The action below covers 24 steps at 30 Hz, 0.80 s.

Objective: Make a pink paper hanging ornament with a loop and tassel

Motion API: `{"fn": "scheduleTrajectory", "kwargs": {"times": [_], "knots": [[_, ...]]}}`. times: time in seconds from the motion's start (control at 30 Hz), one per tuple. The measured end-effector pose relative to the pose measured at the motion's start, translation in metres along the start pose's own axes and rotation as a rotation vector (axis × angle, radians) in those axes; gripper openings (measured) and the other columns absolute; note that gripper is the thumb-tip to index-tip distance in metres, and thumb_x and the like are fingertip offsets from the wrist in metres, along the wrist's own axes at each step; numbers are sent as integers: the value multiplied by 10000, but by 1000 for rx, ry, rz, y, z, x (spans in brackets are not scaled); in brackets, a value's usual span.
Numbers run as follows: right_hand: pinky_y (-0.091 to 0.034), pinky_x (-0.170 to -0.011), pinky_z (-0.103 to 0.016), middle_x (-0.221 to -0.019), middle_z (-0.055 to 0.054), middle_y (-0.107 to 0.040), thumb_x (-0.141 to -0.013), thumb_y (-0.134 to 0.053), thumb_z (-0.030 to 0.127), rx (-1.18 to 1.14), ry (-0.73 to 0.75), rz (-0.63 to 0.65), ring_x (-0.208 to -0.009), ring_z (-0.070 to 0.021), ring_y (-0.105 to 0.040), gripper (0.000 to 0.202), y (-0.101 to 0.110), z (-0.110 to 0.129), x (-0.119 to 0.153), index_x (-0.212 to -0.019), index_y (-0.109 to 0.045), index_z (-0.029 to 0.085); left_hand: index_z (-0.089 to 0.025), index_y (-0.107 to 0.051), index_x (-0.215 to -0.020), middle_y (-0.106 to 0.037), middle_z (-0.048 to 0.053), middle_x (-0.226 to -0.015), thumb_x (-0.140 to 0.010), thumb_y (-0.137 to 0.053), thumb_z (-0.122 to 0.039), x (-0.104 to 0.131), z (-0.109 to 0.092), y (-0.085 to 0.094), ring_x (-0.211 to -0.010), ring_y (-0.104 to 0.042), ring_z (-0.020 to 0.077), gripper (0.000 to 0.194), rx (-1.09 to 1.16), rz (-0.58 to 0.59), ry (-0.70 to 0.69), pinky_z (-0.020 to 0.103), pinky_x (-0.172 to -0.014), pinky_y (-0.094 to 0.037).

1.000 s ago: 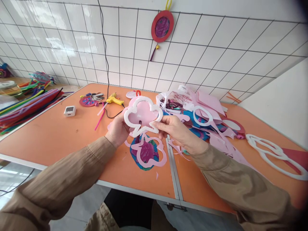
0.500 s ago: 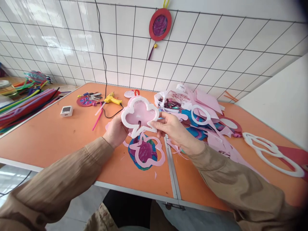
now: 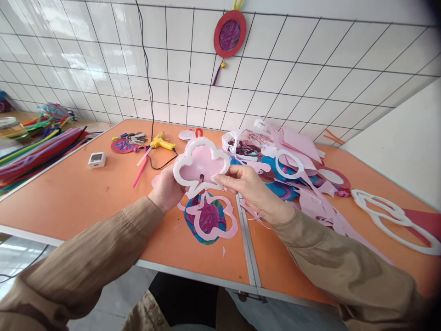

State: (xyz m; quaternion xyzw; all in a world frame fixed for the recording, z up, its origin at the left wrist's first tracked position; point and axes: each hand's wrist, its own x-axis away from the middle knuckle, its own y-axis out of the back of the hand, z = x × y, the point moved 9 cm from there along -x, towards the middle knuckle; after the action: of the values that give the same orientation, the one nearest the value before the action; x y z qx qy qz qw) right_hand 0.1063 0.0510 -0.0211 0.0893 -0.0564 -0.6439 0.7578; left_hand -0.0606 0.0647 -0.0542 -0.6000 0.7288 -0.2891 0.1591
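Observation:
A flower-shaped craft piece (image 3: 201,165), with a thick white foam rim and pink backing, is held up above the orange table. My left hand (image 3: 167,189) grips its left side, fingers partly hidden behind it. At the lower right edge, my right hand (image 3: 246,186) pinches the rim between thumb and fingers. A short dark cord shows at the bottom inside the piece. Below it on the table lies a pink paper outline (image 3: 232,225) on top of a round blue and purple patterned piece (image 3: 208,216).
A yellow glue gun (image 3: 161,141) rests at the back left, near a white device (image 3: 97,159). Pink paper scraps (image 3: 315,207) and white foam rings (image 3: 379,209) cover the right side. Colourful pipe cleaners (image 3: 41,151) lie far left. A red round ornament (image 3: 230,34) hangs on the wall.
The view has shifted very slightly. Both hands keep hold of the flower-shaped piece, which stays almost in place.

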Motion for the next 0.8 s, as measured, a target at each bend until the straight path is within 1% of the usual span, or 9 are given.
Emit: {"fn": "scheduleTrajectory", "kwargs": {"times": [0.1, 0.2, 0.3, 0.37, 0.43, 0.5, 0.6, 0.7, 0.8], "knots": [[-395, -649, -308, -680, 18, -622, -681, -891, 509, -16, 12, -12, -650, -118, -476, 355, 0, 1, 0, -698, -734, 191, -172, -637, -904, -657, 41, -757, -773, -632, -188, 2, -4, -4, -586, -628, 206, 132, -32, -15, -22, 310, -466, -487], [-403, -678, -319, -659, 22, -598, -682, -893, 498, -21, 15, -17, -665, -128, -481, 353, 0, 1, 1, -664, -715, 194, -178, -629, -898, -642, 28, -728, -820, -647, -225, 4, -6, -6, -548, -600, 189, 94, -15, -19, -27, 299, -463, -467], [-406, -686, -322, -638, 28, -570, -704, -868, 495, -37, 19, -35, -655, -127, -468, 346, 0, 0, 2, -646, -695, 200, -180, -658, -949, -644, 27, -693, -911, -679, -421, 3, -5, -5, -517, -574, 179, 245, 45, -8, -24, 287, -461, -429], [-405, -682, -322, -635, 33, -560, -706, -861, 492, -52, 17, -46, -646, -123, -458, 338, -1, -2, 2, -656, -697, 200, -178, -677, -974, -640, 31, -664, -923, -670, -595, 1, -4, -4, -506, -566, 182, 420, 75, 11, -24, 291, -468, -416], [-401, -673, -321, -631, 38, -552, -702, -862, 487, -71, 21, -53, -637, -121, -452, 327, -1, -3, 1, -678, -711, 198, -177, -695, -992, -661, 44, -678, -913, -658, -683, 0, -4, -3, -541, -601, 199, 513, 75, 29, -38, 297, -491, -428], [-401, -666, -320, -622, 43, -539, -706, -859, 480, -85, 36, -55, -629, -120, -449, 321, -1, -4, -1, -678, -707, 199, -174, -716, -1021, -701, 60, -732, -901, -690, -666, 0, -3, -4, -591, -642, 212, 507, 41, 54, -57, 298, -509, -445], [-409, -662, -322, -605, 45, -526, -710, -847, 480, -89, 57, -55, -623, -121, -454, 336, -2, -4, -1, -642, -667, 205, -172, -737, -1040, -720, 47, -760, -820, -824, -529, 1, -4, -5, -565, -625, 187, 428, -40, 96, -96, 293, -482, -440], [-425, -664, -323, -599, 41, -530, -718, -831, 477, -85, 53, -49, -627, -128, -477, 336, -3, -3, 0, -632, -643, 211, -166, -737, -965, -709, 28, -739, -734, -909, -414, 0, -5, 0, -540, -604, 169, 380, -77, 69, -126, 300, -473, -462], [-447, -655, -314, -621, 34, -564, -742, -818, 458, -123, 66, -10, -635, -133, -512, 307, -6, -1, 0, -672, -643, 216, -154, -731, -903, -703, 36, -731, -729, -912, -393, -2, -5, 5, -558, -624, 177, 347, -94, 27, -125, 309, -479, -489]]}}
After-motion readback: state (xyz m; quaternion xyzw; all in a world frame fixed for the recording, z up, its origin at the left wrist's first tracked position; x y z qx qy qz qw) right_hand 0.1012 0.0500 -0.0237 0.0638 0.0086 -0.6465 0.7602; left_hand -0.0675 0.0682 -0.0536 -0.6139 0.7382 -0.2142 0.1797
